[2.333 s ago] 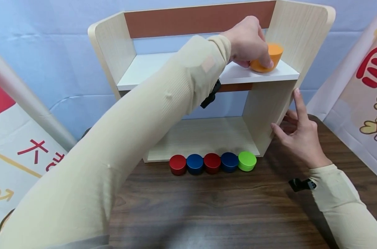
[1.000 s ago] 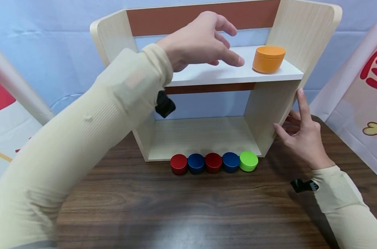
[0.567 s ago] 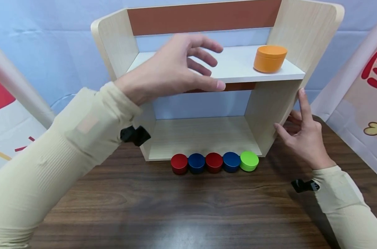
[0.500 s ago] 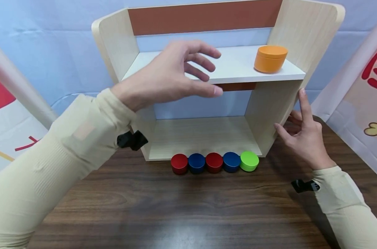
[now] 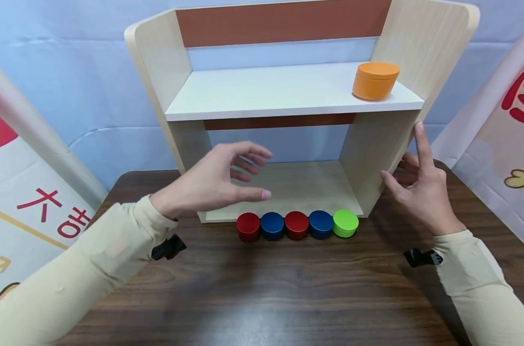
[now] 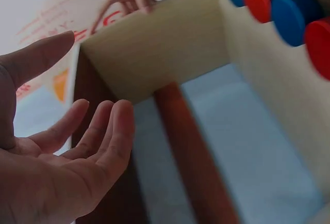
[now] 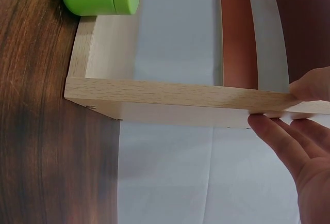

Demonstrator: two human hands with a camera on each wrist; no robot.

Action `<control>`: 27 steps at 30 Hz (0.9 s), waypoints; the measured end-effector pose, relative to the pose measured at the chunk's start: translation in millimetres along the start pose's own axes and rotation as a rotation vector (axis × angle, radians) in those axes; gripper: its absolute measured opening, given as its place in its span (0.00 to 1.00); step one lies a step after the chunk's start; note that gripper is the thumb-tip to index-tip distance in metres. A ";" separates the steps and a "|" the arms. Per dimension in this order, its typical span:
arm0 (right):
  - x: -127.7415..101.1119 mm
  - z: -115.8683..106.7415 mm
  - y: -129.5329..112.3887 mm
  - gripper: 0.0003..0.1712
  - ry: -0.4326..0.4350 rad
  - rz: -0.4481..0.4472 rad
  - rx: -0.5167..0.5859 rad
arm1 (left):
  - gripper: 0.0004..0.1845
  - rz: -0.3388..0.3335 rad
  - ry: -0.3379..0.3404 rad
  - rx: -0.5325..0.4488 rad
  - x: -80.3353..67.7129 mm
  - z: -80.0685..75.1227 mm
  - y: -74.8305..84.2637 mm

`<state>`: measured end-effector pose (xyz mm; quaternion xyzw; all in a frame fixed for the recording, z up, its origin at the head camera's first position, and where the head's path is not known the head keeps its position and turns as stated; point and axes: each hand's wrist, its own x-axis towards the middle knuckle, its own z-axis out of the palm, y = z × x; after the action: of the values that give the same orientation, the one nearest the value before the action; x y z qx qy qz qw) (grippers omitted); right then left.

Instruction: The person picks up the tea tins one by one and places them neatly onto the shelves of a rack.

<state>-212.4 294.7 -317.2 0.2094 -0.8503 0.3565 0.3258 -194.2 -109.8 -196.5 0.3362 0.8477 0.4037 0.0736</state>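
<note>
Overhead only, orange tin (image 5: 375,80), wrists miss.

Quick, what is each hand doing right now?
Left hand: open, holding nothing, above the tins.
Right hand: open, fingers against the shelf's side.

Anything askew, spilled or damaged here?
Nothing stands out. The orange tin sits upright on the upper shelf, the five tins form a neat row on the table, and the right hand touches the rack's side.
</note>
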 end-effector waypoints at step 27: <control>0.8 -2.6 -3.0 0.67 -0.009 0.019 0.002 | 0.38 -0.242 -0.009 0.077 -20.0 73.8 -105.2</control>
<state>-210.2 294.6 -313.9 0.2033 -0.8534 0.3593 0.3182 -203.4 -122.6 -325.5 0.2360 0.8966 0.3574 0.1123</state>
